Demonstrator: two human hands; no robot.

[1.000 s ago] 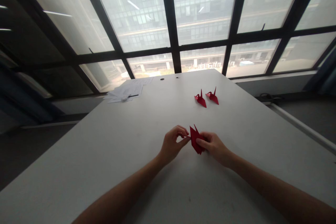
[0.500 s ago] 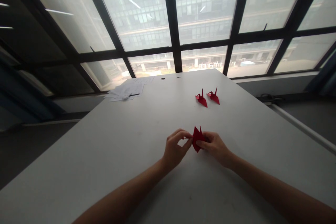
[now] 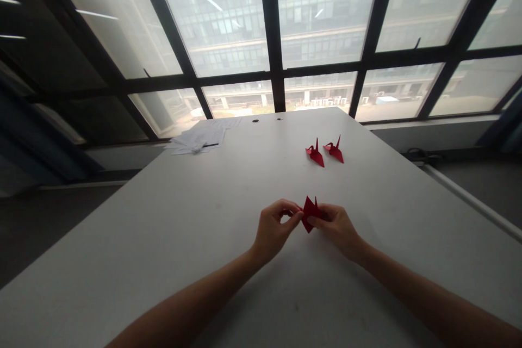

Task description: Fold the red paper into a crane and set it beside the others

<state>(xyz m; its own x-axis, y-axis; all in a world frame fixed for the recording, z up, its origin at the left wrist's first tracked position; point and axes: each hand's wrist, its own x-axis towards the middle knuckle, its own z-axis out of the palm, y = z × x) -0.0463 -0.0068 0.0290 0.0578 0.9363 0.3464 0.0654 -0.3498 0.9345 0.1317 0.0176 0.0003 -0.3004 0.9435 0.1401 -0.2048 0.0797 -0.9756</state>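
Between my hands, just above the white table (image 3: 228, 239), is a red origami crane (image 3: 309, 212) of folded paper, its points showing at the top. My left hand (image 3: 277, 228) pinches a thin part at its left side between thumb and fingertips. From the right, my right hand (image 3: 336, 225) grips the body, thumb across the front and fingers behind. Those rear fingers are partly hidden by the paper. Farther back on the table stand two more red paper cranes, a left one (image 3: 315, 155) and a right one (image 3: 335, 151).
Loose white papers (image 3: 196, 136) with a dark pen (image 3: 210, 145) lie at the table's far left. Two small dark round spots, one of them a hole (image 3: 255, 120), mark the far edge. Tall dark-framed windows (image 3: 277, 27) rise behind. A cable (image 3: 422, 155) lies beyond the right edge.
My left thumb and fingertips have closed in tighter against the crane's left side. The whole view has shifted slightly. The two standing cranes stay in place.
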